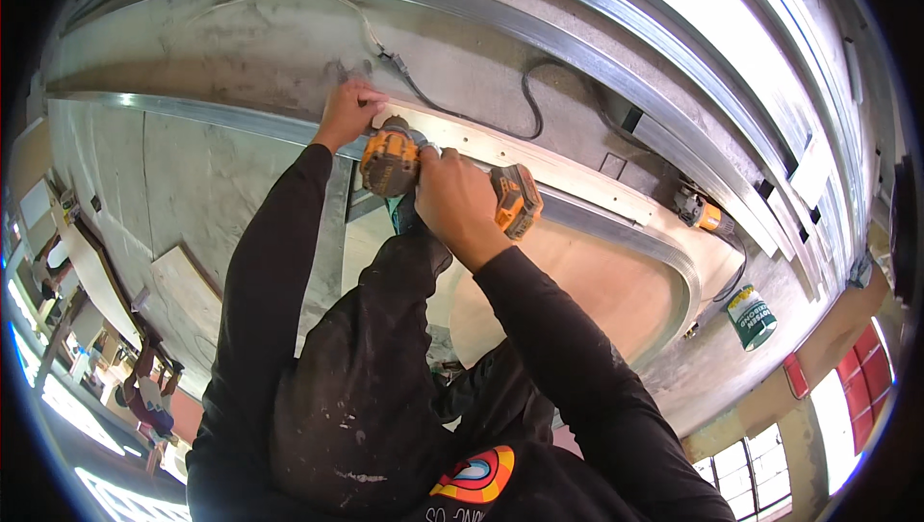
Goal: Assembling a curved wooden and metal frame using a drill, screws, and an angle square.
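Observation:
My right hand point(454, 195) is wrapped round the grip of an orange and black cordless drill point(390, 164). The drill's battery point(518, 203) sticks out past that hand, and its front end points at the near end of a pale wooden strip point(539, 171) with several small holes. The bit's tip cannot be made out. Beside the drill's head, my left hand point(350, 114) has its fingers curled together at the strip's left end; what they pinch is hidden. A metal channel point(231, 119) runs along below the strip, and a curved metal track point(685, 281) edges a plywood panel point(577, 277).
An orange angle grinder point(707, 216) lies to the right, with a white and green tub point(751, 318) beyond it. A black cable point(525, 127) snakes across the concrete floor point(279, 41). Long metal channels point(616, 60) lie at the far side. Another person point(149, 402) is at lower left.

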Available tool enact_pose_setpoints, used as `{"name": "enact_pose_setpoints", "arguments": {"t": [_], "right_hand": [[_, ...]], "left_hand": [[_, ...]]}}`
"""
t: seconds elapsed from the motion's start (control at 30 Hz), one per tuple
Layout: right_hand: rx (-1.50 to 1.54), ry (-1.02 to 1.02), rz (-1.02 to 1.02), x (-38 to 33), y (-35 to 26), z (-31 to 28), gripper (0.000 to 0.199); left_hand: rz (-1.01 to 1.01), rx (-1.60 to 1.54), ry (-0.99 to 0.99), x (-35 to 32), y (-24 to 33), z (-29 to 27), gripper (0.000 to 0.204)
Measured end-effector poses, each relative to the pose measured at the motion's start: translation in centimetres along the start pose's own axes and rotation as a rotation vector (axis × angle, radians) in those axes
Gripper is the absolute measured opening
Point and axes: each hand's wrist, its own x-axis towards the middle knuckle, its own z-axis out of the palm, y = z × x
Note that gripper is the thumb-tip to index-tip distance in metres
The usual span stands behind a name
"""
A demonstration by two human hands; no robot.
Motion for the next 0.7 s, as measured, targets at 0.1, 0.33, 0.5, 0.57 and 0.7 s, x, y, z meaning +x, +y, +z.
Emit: {"name": "enact_pose_setpoints", "arguments": {"t": [0.1,0.33,0.5,0.57,0.7], "right_hand": [[-0.054,-0.047,-0.068,1.0,-1.0,-0.1,0.020],[-0.147,-0.027,-0.037,2.0,-3.1,0.8,0.016],[-0.168,-0.055,-0.031,2.7,-4.4,-0.3,0.016],[-0.154,-0.142,-0.026,3.0,-4.5,-1.2,0.018],[-0.115,-0.196,0.009,3.9,-4.4,-1.6,0.018]], "left_hand": [[-0.034,-0.044,0.041,-0.4,-0.7,0.1,0.020],[0.023,0.010,-0.023,0.5,-1.9,0.3,0.025],[0.047,0.044,-0.083,1.0,-2.7,0.0,0.025],[0.030,-0.012,-0.072,0.9,-2.3,0.6,0.026],[0.027,-0.027,-0.061,0.7,-2.5,0.5,0.023]]}}
